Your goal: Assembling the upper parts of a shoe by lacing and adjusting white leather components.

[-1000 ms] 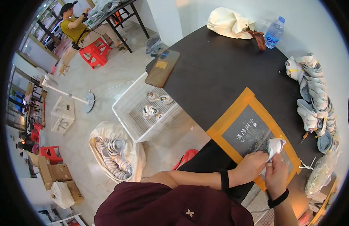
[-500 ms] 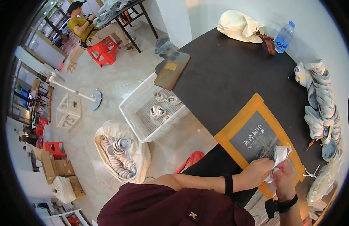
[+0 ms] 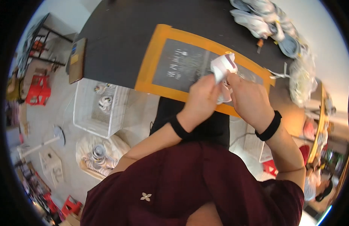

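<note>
Workshop: shoe piles [image 3: 264, 22], worktable [image 3: 121, 34]

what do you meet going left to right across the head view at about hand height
red plastic stools → white wire basket → left hand → small white cloth item held in both hands → right hand

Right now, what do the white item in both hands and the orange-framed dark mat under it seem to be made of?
The white item looks like soft fabric, matte: it creases and folds between the left hand and right hand. The mat looks like a flat dark sheet, perhaps rubber or card, with pale markings and an orange taped or painted border; which, I cannot tell.
</note>
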A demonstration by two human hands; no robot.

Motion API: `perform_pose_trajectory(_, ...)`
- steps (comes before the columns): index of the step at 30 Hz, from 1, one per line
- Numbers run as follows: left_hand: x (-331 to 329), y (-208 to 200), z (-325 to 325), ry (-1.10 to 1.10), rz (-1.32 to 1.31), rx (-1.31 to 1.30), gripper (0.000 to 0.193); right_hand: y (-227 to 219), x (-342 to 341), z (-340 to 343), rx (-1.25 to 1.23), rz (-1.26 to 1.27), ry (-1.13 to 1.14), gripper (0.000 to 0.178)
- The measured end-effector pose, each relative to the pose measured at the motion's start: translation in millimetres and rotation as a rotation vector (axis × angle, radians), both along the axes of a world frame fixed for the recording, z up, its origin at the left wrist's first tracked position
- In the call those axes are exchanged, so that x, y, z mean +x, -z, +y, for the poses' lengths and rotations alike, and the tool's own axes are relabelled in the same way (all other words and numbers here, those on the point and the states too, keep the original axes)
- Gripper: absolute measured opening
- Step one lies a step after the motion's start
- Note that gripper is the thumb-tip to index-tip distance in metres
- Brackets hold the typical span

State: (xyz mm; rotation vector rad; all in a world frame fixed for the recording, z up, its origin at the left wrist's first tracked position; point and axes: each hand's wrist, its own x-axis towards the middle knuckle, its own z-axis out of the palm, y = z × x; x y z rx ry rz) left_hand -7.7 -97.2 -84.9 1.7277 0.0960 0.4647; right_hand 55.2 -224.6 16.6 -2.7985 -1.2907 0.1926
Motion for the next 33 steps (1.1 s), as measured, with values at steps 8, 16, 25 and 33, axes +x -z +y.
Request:
perform_pose_trajectory(8, -11, 4, 12, 0.301, 0.118, -0.496, 0.027, -35, 2, -66, 0.664, 0.447, 0.349, 0.010)
perform_pose_trajectory(16, -32, -9, 13, 0.352, 0.222, -0.825, 0.031, 53, -21, -34, 0.880, 0.520, 0.289, 0.016)
perform_pose_trajectory(25, -36, -15, 14, 0.326, 0.251, -0.894, 0.040, 59, -27, -28, 1.013, 0.914, 0.359, 0.015)
perform_pose_trajectory(33, -39, -11, 16, 0.362, 0.331, -0.799, 0.037, 65, -17, -34, 0.796, 0.679, 0.168, 0.013)
